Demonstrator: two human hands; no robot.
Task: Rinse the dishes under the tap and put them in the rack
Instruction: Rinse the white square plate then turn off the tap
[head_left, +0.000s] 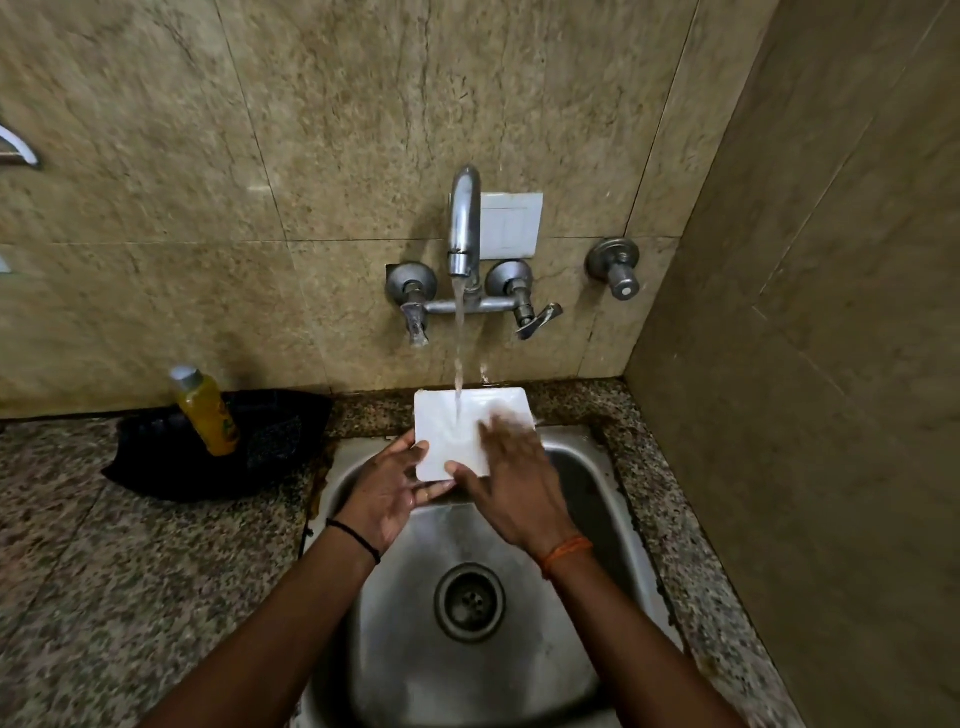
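Note:
A white square plate (452, 431) is held over the far end of the steel sink (395, 623), under the running tap (464, 223). The stream of water lands on the plate's middle. My left hand (389, 493) grips the plate's near left corner, thumb on top and fingers beneath. Flat on the plate's right half lies my right hand (511, 478), fingers spread and blurred. No rack is in view.
A yellow bottle (205, 410) stands on a black cloth (218, 452) on the speckled granite counter (119, 571) left of the sink. Two tap handles and a separate valve (615, 267) stick out of the tiled wall. A side wall closes in on the right.

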